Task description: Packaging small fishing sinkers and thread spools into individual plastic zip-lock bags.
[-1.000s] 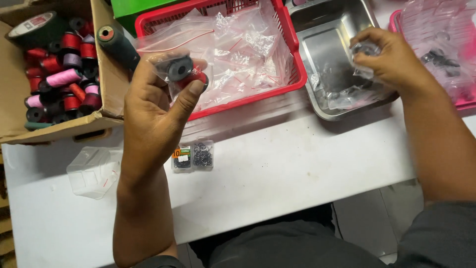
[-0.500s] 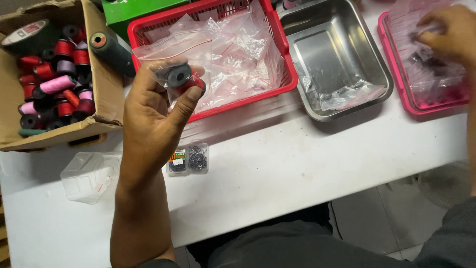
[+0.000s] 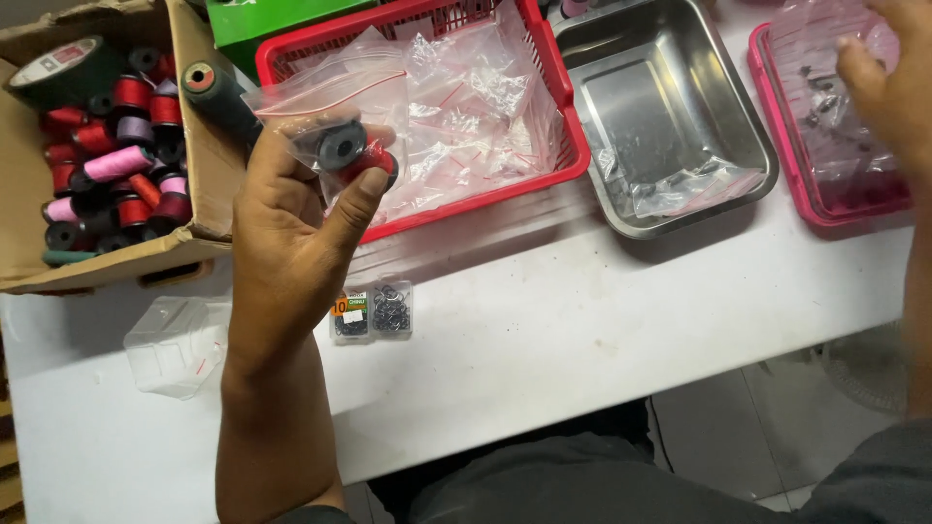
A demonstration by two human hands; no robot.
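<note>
Head view: we see a white table (image 3: 582, 320) carrying a cardboard box (image 3: 209, 165) of thread spools, a red basket (image 3: 544, 107) of clear bags, a steel tray (image 3: 670, 116) and a pink tray (image 3: 825, 184). Our left hand (image 3: 291, 233) is raised over the basket's near edge, pinching a small zip bag (image 3: 335, 107) with a black and a red spool (image 3: 354, 150) inside. Our right hand (image 3: 888, 92) hovers over the pink tray, fingers seemingly loose; whether it holds anything, we cannot tell. A tiny packet (image 3: 372, 312) lies below.
</note>
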